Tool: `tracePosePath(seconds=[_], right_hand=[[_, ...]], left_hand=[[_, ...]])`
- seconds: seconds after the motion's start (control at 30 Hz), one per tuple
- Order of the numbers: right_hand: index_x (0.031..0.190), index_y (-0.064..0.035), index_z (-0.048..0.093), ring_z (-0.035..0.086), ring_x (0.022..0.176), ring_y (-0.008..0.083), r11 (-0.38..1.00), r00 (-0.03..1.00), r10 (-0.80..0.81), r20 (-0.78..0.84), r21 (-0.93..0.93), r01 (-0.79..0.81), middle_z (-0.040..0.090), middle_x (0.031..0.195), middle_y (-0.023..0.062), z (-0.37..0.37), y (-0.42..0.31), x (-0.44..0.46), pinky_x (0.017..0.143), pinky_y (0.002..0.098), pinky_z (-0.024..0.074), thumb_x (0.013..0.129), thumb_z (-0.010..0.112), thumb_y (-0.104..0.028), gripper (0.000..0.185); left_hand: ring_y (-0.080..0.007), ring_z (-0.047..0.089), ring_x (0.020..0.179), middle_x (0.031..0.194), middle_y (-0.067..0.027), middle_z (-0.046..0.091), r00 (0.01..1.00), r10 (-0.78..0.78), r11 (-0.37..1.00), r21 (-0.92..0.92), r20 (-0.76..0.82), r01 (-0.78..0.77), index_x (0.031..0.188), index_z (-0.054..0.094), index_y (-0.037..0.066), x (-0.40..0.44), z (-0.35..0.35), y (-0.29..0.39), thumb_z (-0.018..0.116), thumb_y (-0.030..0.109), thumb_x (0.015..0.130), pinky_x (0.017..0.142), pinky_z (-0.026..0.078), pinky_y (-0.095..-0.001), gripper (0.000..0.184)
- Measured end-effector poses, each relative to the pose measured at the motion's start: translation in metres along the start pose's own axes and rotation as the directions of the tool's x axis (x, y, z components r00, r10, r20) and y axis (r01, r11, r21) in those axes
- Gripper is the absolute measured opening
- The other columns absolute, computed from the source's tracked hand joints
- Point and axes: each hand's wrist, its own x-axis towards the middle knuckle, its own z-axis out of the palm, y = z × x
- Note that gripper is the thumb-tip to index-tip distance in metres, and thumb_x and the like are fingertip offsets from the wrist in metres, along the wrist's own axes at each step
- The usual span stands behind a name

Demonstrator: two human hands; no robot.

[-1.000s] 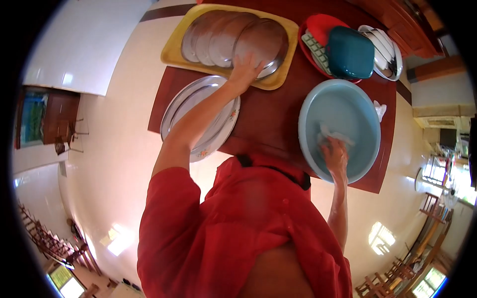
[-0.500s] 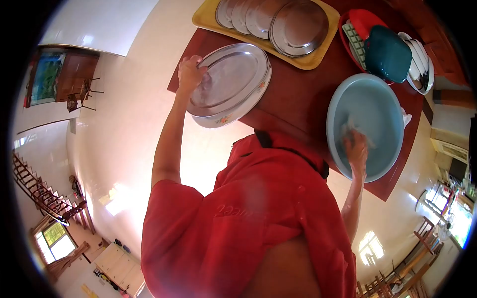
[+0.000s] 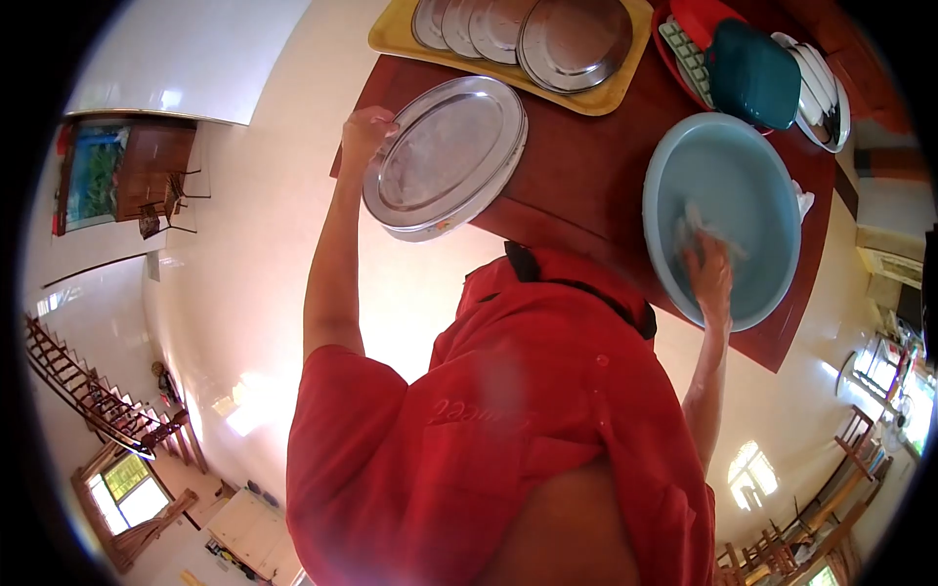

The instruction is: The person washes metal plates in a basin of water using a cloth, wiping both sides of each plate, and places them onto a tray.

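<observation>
My left hand (image 3: 366, 134) grips the left rim of an oval metal platter (image 3: 445, 146), thumb over the edge. Beneath the platter sits a white dish with a floral pattern (image 3: 442, 227), mostly covered, at the table's front edge. On the right, my right hand (image 3: 710, 273) is down in a light blue basin (image 3: 669, 166), its fingers closed around a wet whitish cloth (image 3: 692, 223). The cloth is blurred and partly hidden by the hand.
A yellow tray (image 3: 625, 83) at the back holds several round metal plates (image 3: 576, 44). Behind the basin are a red basin (image 3: 674, 73), a green egg-tray-like rack (image 3: 687, 63), a dark teal container (image 3: 752, 78) and white dishes (image 3: 816, 88). All stand on the red-brown table (image 3: 576, 166).
The view has shifted slightly, so the table's things appear higher. Less of the floral dish shows beneath the platter. My right hand stays in the basin with the cloth.
</observation>
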Motion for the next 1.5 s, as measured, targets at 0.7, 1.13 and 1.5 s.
tracePosePath(seconds=[0.7, 1.13, 1.5], right_hand=[[0.125, -0.0228, 0.046, 0.041, 0.114, 0.0358, 0.948, 0.943, 0.036, 0.331, -0.31, 0.073, 0.028, 0.136, 0.0101, -0.007, -0.008, 0.003, 0.09, 0.0494, 0.0396, 0.071, 0.061, -0.006, 0.058], [0.111, -0.0073, 0.057, 0.059, 0.094, 0.0274, 0.609, 0.81, 0.56, 0.172, 0.578, -0.544, 0.062, 0.097, 0.0162, -0.048, 0.048, -0.002, 0.081, 0.0333, 0.0448, 0.072, 0.057, -0.014, 0.04], [0.119, -0.0077, 0.05, 0.051, 0.106, 0.0336, 0.746, 0.807, 0.581, -0.107, 0.468, -0.474, 0.051, 0.116, 0.021, -0.063, 0.046, 0.023, 0.091, 0.0369, 0.0397, 0.072, 0.06, -0.02, 0.049]], left_hand=[[-0.0085, 0.048, 0.065, 0.071, 0.0003, 0.054, 0.981, 0.169, 0.78, -0.622, 0.095, -0.074, 0.091, 0.057, 0.002, -0.022, 0.011, 0.169, 0.059, 0.006, 0.08, 0.063, 0.04, -0.0211, 0.012], [-0.0368, 0.058, 0.089, 0.097, -0.0208, 0.06, 0.723, 0.616, 0.787, -0.247, 0.313, -0.565, 0.104, 0.059, 0.005, -0.07, 0.197, 0.325, 0.047, 0.01, 0.078, 0.079, 0.045, -0.0401, 0.029], [-0.0391, 0.056, 0.093, 0.095, -0.0246, 0.06, 0.583, 0.674, 0.724, -0.251, 0.454, -0.642, 0.101, 0.062, 0.004, -0.076, 0.291, 0.319, 0.047, 0.008, 0.073, 0.082, 0.043, -0.042, 0.033]])
